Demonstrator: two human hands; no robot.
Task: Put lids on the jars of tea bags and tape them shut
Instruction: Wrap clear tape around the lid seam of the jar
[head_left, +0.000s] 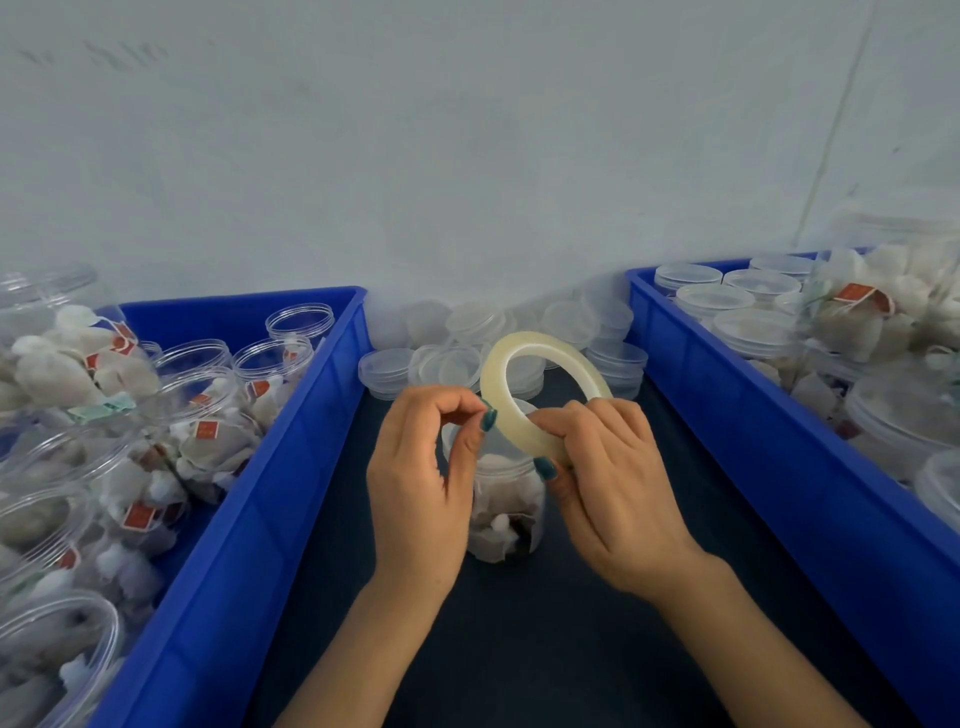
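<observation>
A clear jar of tea bags (506, 512) stands on the dark table between my hands, a clear lid on top of it. My right hand (613, 493) grips a pale ring of clear tape (524, 358) at its lower edge and holds it up above the jar. My left hand (421, 473) is beside the ring's left side, thumb and forefinger pinched together at the tape's edge. I cannot tell whether a loose tape end is between those fingers.
A blue bin (280, 467) on the left holds several open jars of tea bags. A blue bin (769, 415) on the right holds several lidded jars. Loose clear lids (447, 358) are piled against the white wall behind the tape.
</observation>
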